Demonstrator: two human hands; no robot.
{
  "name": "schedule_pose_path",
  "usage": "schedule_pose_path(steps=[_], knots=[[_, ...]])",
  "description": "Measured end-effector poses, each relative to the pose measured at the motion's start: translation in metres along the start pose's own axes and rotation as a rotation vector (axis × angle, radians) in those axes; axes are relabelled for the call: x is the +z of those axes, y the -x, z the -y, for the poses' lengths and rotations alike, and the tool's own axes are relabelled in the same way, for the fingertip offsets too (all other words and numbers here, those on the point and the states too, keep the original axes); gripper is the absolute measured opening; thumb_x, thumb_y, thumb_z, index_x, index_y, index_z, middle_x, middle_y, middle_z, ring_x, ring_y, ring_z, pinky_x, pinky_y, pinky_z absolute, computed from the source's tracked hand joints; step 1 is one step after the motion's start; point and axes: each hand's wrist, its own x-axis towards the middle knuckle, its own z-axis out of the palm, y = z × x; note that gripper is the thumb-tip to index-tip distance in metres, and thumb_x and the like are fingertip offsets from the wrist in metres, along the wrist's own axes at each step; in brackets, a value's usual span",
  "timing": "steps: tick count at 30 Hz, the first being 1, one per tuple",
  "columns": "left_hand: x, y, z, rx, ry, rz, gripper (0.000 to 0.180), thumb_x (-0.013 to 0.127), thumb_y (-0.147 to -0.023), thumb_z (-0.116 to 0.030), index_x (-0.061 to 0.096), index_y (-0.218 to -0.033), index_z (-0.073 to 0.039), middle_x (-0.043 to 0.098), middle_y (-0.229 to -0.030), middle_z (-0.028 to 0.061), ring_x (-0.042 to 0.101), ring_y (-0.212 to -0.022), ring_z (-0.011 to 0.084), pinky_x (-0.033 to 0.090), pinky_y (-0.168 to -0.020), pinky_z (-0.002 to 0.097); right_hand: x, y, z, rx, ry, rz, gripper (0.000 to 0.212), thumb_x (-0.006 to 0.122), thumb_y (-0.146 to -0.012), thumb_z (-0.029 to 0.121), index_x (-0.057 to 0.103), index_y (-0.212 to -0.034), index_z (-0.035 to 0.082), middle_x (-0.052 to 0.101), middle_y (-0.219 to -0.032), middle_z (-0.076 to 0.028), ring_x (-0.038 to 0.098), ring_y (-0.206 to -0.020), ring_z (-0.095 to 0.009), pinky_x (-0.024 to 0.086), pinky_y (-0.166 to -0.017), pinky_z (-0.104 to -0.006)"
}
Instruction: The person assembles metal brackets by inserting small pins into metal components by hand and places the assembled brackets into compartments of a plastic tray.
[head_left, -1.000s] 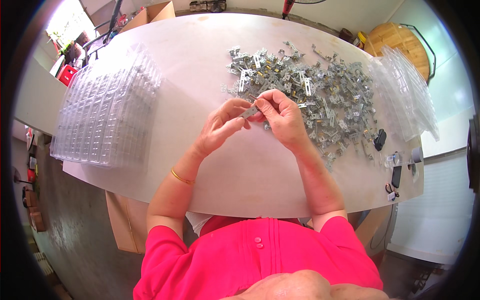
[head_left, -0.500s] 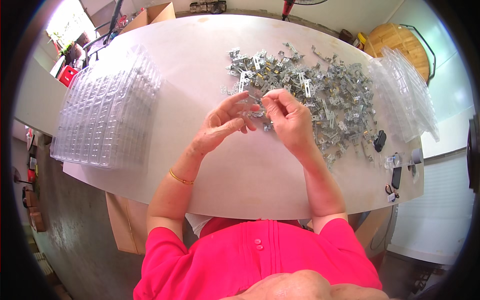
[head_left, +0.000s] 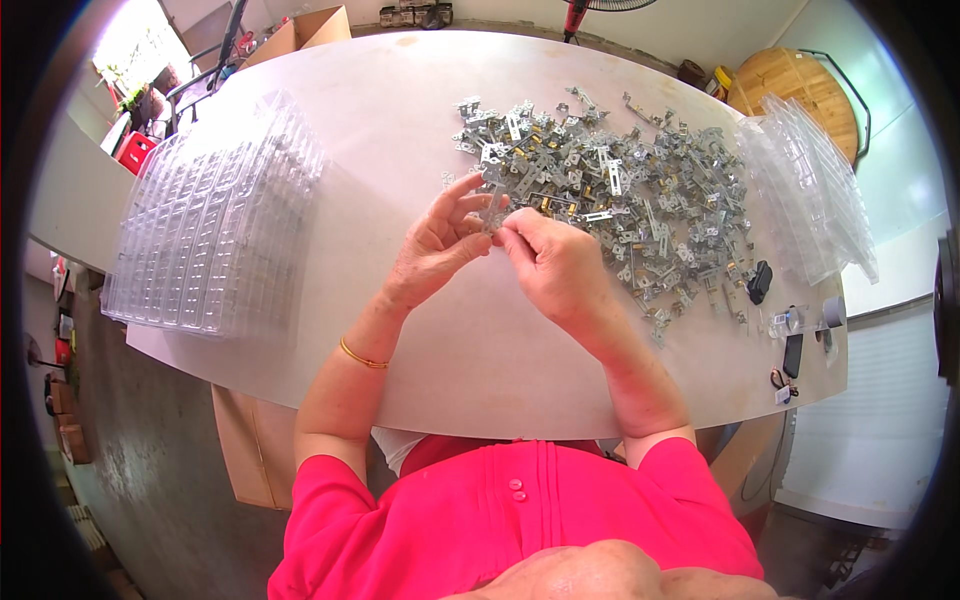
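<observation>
1. Perforated metal bracket (head_left: 492, 204), grey, small: held in front of the person, over the near left edge of the heap.
2. Left hand (head_left: 440, 243): partly open, fingers loosely curled, bracket held between thumb and fingers.
3. Right hand (head_left: 553, 258): thumb and forefinger pinched together at the bracket's lower end; any part between them hidden.
4. Metal hardware heap (head_left: 665, 190): loose, on white tabletop (head_left: 385, 110).
5. Clear plastic trays (head_left: 205, 235): stacked, tabletop's left.
</observation>
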Motion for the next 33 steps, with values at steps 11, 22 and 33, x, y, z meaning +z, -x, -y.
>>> schedule_pose_path(steps=[11,22,33], knots=[[0.000,-0.001,0.006,0.024,0.019,0.035,0.071,0.066,-0.093,0.002,0.032,-0.155,-0.007,0.054,-0.143,0.0141,0.062,-0.112,0.0160,0.055,-0.096,0.0345,0.004,0.000,-0.008,-0.168,0.058,0.028,0.004,0.067,-0.091,0.010,0.064,-0.093,0.008,0.066,-0.077,-0.015,0.066,-0.068,-0.033,0.050,-0.059,-0.0409],[-0.006,0.002,-0.004,-0.093,0.181,0.077,0.065,0.066,-0.094,-0.005,0.038,-0.152,-0.009,0.059,-0.138,0.0154,0.066,-0.101,0.0211,0.052,-0.084,0.0332,-0.016,-0.009,-0.007,0.003,-0.115,-0.057,0.003,0.065,-0.094,0.010,0.064,-0.094,0.007,0.065,-0.082,-0.011,0.066,-0.072,-0.028,0.052,-0.062,-0.0383],[-0.008,0.005,0.001,-0.186,0.360,0.310,0.061,0.065,-0.093,-0.004,0.040,-0.148,-0.008,0.059,-0.135,0.0183,0.068,-0.099,0.0263,0.052,-0.083,0.0371,-0.018,-0.009,-0.009,0.086,-0.447,0.060,0.005,0.065,-0.097,0.008,0.066,-0.098,0.003,0.068,-0.083,-0.007,0.068,-0.072,-0.013,0.054,-0.063,-0.0266]])
